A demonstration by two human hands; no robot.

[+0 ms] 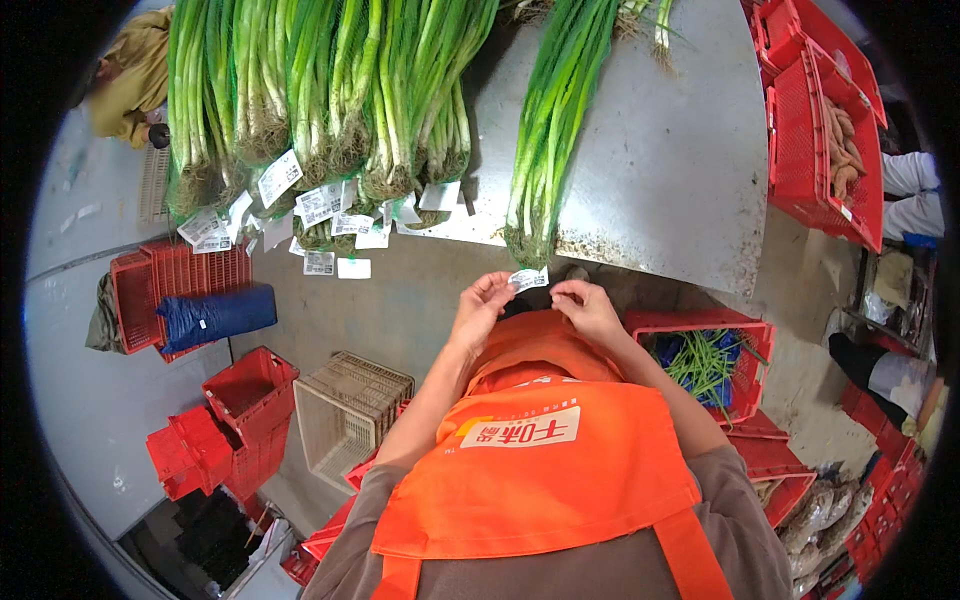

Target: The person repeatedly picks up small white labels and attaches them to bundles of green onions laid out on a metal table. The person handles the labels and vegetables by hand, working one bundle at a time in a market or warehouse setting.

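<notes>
At the steel table's front edge, my left hand (pixel 485 305) pinches a white label (pixel 530 277) at the root end of a netted bundle of green onions (pixel 545 130) lying on the table (pixel 680 160). My right hand (pixel 585 308) is just right of the label, thumb and finger closed together; what is between them is too small to make out. At the left of the table, several more netted onion bundles (pixel 320 100) lie side by side, white labels hanging at their root ends over the edge.
Red crates with roots (pixel 812 140) stand at the upper right, another with green stalks (pixel 700 362) right of my body. A beige crate (pixel 350 420), stacked red crates (pixel 235 430) and a blue bundle (pixel 215 315) are at left. Other people's pale-clothed limbs (pixel 905 180) show at far right.
</notes>
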